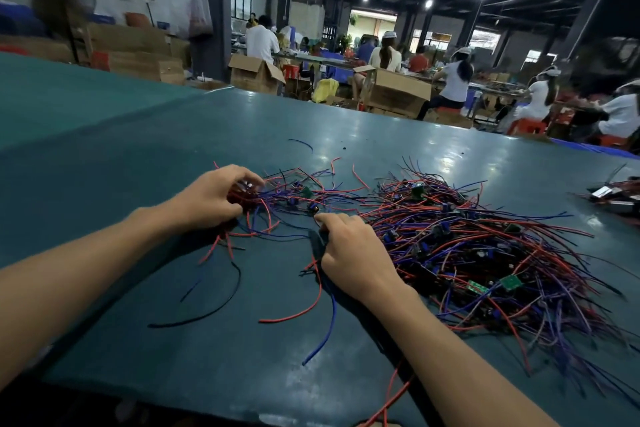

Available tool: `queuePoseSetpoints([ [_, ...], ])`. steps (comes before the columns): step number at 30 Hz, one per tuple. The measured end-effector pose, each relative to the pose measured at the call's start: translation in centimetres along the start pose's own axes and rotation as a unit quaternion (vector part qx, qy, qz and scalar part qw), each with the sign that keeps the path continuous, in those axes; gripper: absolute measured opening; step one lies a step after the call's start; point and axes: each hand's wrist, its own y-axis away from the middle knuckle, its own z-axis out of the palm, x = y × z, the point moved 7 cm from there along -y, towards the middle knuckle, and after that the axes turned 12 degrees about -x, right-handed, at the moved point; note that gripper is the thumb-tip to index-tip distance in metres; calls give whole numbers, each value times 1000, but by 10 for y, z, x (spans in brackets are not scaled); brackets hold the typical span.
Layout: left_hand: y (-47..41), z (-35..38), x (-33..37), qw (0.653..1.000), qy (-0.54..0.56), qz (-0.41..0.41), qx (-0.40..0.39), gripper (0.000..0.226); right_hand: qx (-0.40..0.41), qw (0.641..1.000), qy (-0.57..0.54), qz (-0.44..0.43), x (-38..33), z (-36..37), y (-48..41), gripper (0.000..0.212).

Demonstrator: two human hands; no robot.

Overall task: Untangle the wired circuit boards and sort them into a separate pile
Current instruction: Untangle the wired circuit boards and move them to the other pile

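1. Currently, on my feed, the left hand (214, 198) is curling its fingers around a small bundle (246, 198) of red and blue wired boards, which is resting on the green table (138, 149).
2. Between the hands, a thin spread of wired boards (301, 196) is lying flat on the table.
3. The right hand (349, 250) is clenching its fingers on trailing wires (327, 302), with red and blue strands running out beneath the palm.
4. Just beside that hand, the large tangled pile (485, 253) of circuit boards is sitting on the table, with green boards showing on its near side.
5. At the far right edge, I am seeing another bunch (616, 194) lying well apart.
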Motion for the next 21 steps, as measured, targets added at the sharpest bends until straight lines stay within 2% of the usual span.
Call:
queuePoseSetpoints([
  [2, -2, -7, -9, 1000, -23, 2, -20, 65, 1, 1000, 4, 1, 1, 0, -1, 59],
  [5, -9, -5, -5, 995, -71, -1, -66, 59, 4, 1000, 2, -3, 1, 1, -1, 59],
  [8, -19, -6, 2, 957, -208, -144, -139, 63, 3, 1000, 2, -4, 2, 2, -2, 60],
  [9, -21, -9, 8, 948, -212, -182, -156, 70, 3, 1000, 1, -4, 2, 3, -3, 61],
  [10, -23, -13, 17, 951, -185, -191, -157, 76, 4, 1000, 0, -4, 3, 3, -3, 61],
  [12, -32, -24, 41, 979, -117, -142, -86, 79, 7, 1000, 1, -4, 4, 3, -4, 61],
  [14, -38, -28, 66, 991, -109, -69, 26, 67, 10, 1000, -3, -5, 4, 4, -4, 60],
  [15, -41, -21, 75, 989, -132, -51, 51, 59, 10, 1000, -4, -5, 4, 4, -4, 59],
  [16, -46, -8, 81, 982, -176, -47, 48, 51, 11, 1000, -3, -5, 4, 4, -4, 58],
  [19, -57, 35, 69, 936, -339, -94, -34, 34, 9, 1000, 6, -6, 4, 5, -4, 58],
  [21, -58, 44, 57, 932, -344, -109, -41, 31, 6, 1000, 7, -8, 4, 5, -3, 59],
])
